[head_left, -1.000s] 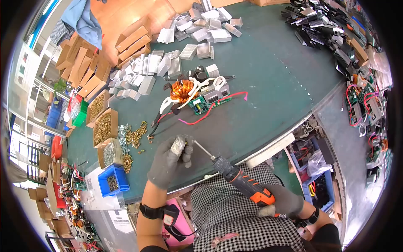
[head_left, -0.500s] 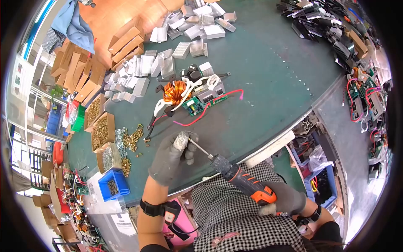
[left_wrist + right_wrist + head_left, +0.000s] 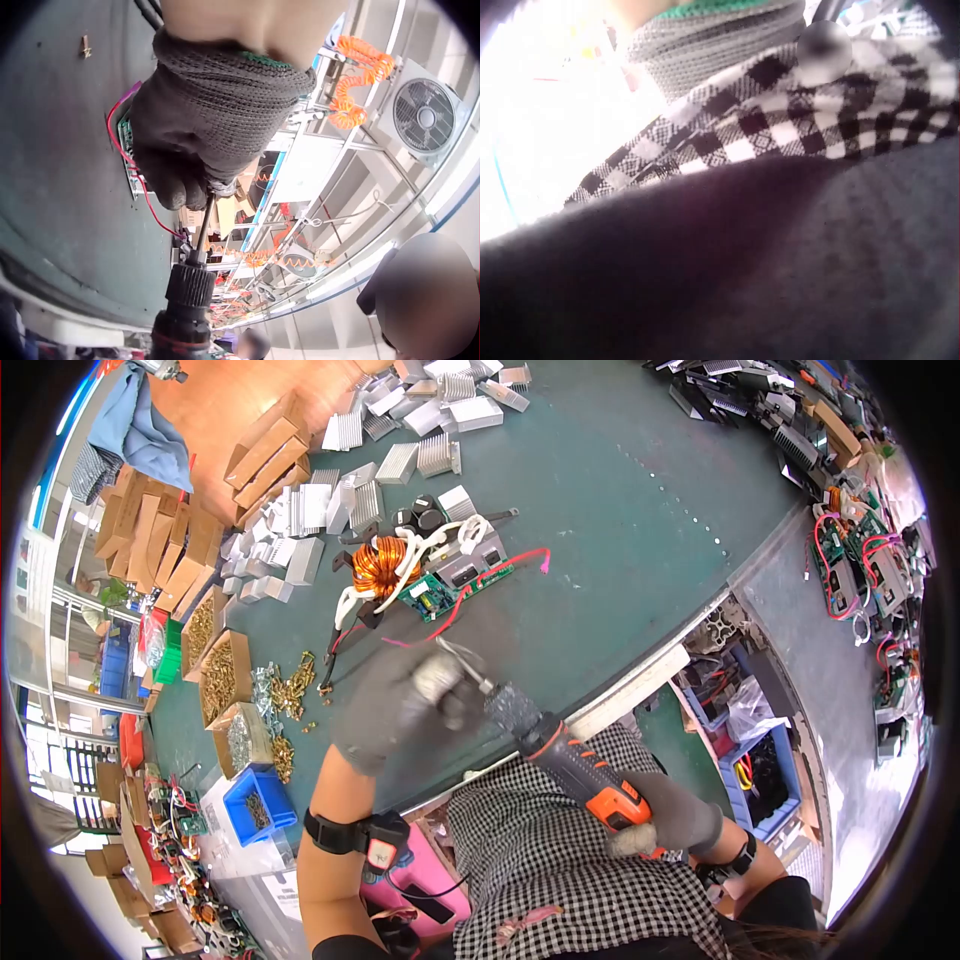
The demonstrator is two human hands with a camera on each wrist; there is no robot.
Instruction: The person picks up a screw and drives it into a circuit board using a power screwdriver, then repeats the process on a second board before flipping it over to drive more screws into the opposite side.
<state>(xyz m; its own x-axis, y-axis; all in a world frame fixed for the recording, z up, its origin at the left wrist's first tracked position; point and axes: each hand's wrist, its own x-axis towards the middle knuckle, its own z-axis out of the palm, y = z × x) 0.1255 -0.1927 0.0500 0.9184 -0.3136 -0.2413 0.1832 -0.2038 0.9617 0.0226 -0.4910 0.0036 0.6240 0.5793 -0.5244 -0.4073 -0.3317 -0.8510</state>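
Just on the near side of the circuit board [image 3: 445, 585] with its copper coil [image 3: 381, 565], the gloved left hand [image 3: 400, 700] curls its fingers round a small metal heat sink [image 3: 437, 672], while the right hand [image 3: 665, 820] wraps the grip of the orange power screwdriver [image 3: 580, 770], whose bit [image 3: 202, 229] meets the part inside the left fist. Should the bit slip off the screw head, it could jab the glove or spin the little part loose, since only fingers brace it above the green table [image 3: 620, 530] and the board's red wire [image 3: 480, 585] lies close by
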